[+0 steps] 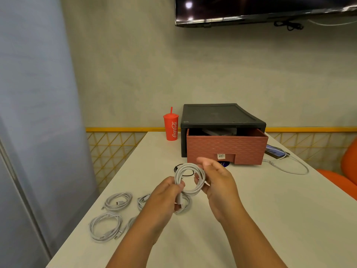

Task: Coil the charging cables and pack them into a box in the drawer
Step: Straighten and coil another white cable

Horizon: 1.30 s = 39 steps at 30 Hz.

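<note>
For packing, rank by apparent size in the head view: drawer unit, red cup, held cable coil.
1. drawer unit
2. held cable coil and red cup: look alike; the coil is nearer the camera, so unranked.

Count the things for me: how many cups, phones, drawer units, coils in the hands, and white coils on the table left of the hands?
Red cup: 1
Phone: 1
Drawer unit: 1
White coil held by left hand and right hand: 1
White coils on the table, left of the hands: 4, two partly hidden by the left arm
Total: 8
</note>
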Each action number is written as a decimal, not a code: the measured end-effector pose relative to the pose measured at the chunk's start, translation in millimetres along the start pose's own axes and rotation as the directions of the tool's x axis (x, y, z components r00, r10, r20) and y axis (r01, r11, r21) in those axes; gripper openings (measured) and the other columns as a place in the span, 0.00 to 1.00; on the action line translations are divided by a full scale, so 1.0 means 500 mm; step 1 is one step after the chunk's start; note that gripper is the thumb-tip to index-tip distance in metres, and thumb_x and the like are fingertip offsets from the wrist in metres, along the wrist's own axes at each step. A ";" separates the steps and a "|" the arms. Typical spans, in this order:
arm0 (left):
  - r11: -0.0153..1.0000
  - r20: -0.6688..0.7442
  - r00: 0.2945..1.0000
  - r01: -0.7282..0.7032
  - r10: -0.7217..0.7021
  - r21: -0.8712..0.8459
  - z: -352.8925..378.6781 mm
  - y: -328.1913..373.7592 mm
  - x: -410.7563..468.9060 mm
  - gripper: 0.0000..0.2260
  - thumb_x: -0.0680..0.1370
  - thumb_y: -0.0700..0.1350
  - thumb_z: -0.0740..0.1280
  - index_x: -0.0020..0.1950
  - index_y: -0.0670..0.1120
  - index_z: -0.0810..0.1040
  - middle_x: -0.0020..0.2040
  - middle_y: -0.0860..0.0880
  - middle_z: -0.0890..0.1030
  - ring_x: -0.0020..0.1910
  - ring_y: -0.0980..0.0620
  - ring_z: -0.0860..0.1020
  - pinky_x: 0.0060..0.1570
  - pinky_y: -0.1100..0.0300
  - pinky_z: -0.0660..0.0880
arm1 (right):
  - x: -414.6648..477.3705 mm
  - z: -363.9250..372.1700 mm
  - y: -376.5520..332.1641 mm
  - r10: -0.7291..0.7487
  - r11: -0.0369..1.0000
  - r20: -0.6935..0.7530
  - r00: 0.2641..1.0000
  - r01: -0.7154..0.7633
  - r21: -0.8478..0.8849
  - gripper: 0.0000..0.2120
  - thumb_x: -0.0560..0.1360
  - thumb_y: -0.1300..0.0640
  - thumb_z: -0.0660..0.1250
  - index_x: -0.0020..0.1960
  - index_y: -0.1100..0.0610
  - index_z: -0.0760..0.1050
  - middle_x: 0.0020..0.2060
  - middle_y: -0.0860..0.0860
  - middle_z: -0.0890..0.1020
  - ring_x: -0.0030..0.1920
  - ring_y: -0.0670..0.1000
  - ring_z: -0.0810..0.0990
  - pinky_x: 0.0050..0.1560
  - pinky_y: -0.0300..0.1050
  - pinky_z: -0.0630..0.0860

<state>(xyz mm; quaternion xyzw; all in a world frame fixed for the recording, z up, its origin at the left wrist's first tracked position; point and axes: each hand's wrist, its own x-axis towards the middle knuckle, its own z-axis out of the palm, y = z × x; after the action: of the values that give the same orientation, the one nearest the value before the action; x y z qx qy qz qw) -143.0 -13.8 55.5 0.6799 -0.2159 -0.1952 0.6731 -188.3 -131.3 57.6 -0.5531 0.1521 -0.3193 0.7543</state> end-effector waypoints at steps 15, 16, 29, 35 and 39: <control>0.993 0.067 0.993 -0.102 0.098 0.063 -0.032 -0.015 0.013 0.13 0.81 0.40 0.55 0.45 0.46 0.78 0.29 0.55 0.73 0.31 0.56 0.68 0.39 0.61 0.68 | 0.014 -0.049 0.023 0.309 0.881 0.266 0.913 -0.380 0.281 0.05 0.65 0.66 0.65 0.41 0.65 0.76 0.34 0.56 0.82 0.34 0.49 0.80 0.36 0.38 0.80; 0.990 0.085 0.991 -0.113 0.106 0.085 -0.033 -0.016 0.014 0.13 0.81 0.40 0.55 0.45 0.46 0.78 0.29 0.55 0.73 0.31 0.56 0.69 0.39 0.60 0.68 | 0.015 -0.046 0.024 0.314 0.881 0.239 0.919 -0.376 0.287 0.03 0.68 0.67 0.65 0.40 0.64 0.76 0.33 0.56 0.82 0.33 0.49 0.79 0.36 0.38 0.79; 0.978 0.064 0.993 -0.112 0.102 0.174 -0.041 -0.061 0.038 0.13 0.79 0.38 0.59 0.48 0.51 0.81 0.28 0.57 0.74 0.32 0.57 0.71 0.42 0.56 0.69 | 0.006 -0.042 0.031 0.133 0.837 0.360 0.923 0.090 -0.540 0.11 0.74 0.63 0.67 0.55 0.54 0.79 0.46 0.61 0.82 0.37 0.49 0.77 0.35 0.35 0.73; 0.900 -0.003 0.989 -0.135 0.150 0.415 -0.056 -0.108 0.039 0.15 0.77 0.45 0.65 0.64 0.53 0.72 0.49 0.55 0.77 0.47 0.60 0.75 0.44 0.73 0.68 | 0.003 -0.039 0.097 0.195 0.819 0.242 0.951 -0.022 -0.573 0.09 0.73 0.64 0.67 0.51 0.54 0.78 0.34 0.51 0.79 0.33 0.48 0.75 0.31 0.33 0.71; 0.671 0.141 0.982 -0.191 0.129 0.716 -0.064 -0.165 0.028 0.32 0.70 0.58 0.70 0.72 0.55 0.63 0.62 0.59 0.67 0.66 0.56 0.64 0.60 0.66 0.61 | -0.001 -0.038 0.158 0.303 0.808 0.140 0.943 -0.176 -0.563 0.08 0.73 0.65 0.67 0.49 0.55 0.77 0.33 0.51 0.80 0.31 0.46 0.76 0.32 0.35 0.71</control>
<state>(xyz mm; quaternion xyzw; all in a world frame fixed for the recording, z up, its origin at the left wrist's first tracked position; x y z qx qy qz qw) -110.9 5.2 -26.2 0.8608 -0.3605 -0.0605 0.3543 -175.3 -130.4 -22.5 -0.7522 0.2195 -0.1007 0.6131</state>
